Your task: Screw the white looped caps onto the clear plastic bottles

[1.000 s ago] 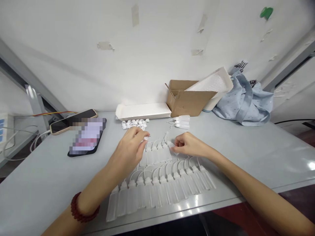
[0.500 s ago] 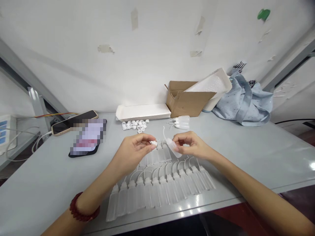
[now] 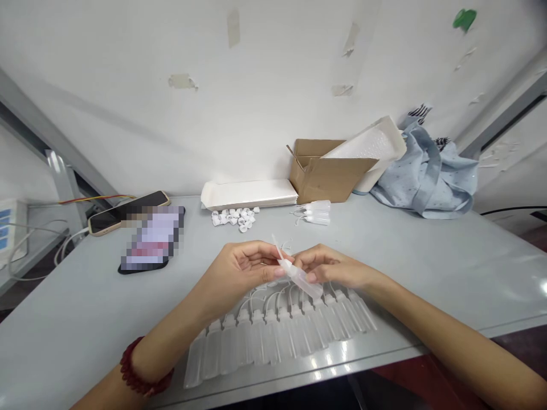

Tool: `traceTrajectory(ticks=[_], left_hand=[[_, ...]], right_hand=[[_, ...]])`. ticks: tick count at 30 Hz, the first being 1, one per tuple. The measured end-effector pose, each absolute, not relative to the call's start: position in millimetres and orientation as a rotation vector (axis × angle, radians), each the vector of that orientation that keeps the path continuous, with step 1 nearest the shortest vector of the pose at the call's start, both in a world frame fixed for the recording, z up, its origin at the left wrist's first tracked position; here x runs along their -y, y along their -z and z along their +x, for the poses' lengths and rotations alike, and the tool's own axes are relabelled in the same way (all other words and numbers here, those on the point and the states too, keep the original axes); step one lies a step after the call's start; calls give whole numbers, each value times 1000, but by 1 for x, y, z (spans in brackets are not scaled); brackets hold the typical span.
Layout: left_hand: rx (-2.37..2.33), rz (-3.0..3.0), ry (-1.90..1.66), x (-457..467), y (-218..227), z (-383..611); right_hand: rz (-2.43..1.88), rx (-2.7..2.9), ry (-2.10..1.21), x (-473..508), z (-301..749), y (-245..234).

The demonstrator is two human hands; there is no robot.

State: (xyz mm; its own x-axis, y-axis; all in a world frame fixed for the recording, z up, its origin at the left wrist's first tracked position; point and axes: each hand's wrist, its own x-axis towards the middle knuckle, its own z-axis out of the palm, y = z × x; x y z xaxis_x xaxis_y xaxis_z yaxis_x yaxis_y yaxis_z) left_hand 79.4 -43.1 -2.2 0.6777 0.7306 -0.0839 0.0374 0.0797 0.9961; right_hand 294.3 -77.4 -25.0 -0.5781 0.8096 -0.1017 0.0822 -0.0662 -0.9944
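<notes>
My right hand (image 3: 335, 267) is closed around a small translucent squeeze bottle (image 3: 307, 283), tilted with its neck up and to the left. A thin pale tube (image 3: 277, 246) rises from its top. At the bottle's neck, my left hand (image 3: 243, 276) pinches a white cap (image 3: 285, 264), which the fingertips partly hide. Both hands hang over a row of similar bottles (image 3: 258, 341) lying side by side near the front edge. A second group of bottles behind that row is mostly covered by my hands.
Loose white caps (image 3: 235, 217) lie in a pile before a flat white stack (image 3: 252, 193). Several more bottles (image 3: 316, 213) lie beside an open cardboard box (image 3: 337, 179). A blue cloth bag (image 3: 427, 176) rests at the back right. Two phones (image 3: 128, 213) lie at left on the grey table (image 3: 85, 319).
My left hand has moved right with the white cap, to the bottle's neck. The bottle in my right hand has come lower, and the hands now meet.
</notes>
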Motion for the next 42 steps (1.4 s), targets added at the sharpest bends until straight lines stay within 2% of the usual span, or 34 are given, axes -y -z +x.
traceTrajectory(ticks=[13, 25, 42], left_hand=[[-899, 1618, -823, 44, 5, 80], [-954, 1648, -764, 40, 8, 79], [-957, 1526, -709, 40, 8, 79]], right_hand=[[-953, 1464, -1786, 76, 292, 30], [-1066, 1438, -1642, 76, 292, 29], [-821, 1355, -1686, 75, 297, 31]])
